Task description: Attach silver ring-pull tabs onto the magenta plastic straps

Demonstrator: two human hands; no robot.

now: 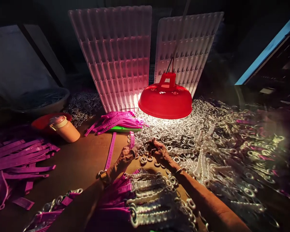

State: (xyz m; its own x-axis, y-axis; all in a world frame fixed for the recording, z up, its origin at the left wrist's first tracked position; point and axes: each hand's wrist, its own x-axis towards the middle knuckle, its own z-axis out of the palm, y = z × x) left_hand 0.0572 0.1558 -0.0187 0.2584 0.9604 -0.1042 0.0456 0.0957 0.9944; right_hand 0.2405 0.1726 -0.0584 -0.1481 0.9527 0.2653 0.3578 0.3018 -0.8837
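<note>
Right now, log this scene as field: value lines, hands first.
left hand: at a pink strap; grip unclear
right hand: beside loose rings; grip unclear
lamp: red, hanging over rings
pale strips: nearer the camera than the hands, some on pink straps
bottle: orange, on table, left
panels: two, ribbed, behind lamp

Magenta strap point(132, 139): narrow, flat, far end in view, near end hidden. Silvery rings point(178, 141): heaped, overlapping, just right of strap; several lie loose, spread along the near side, some apart.
</note>
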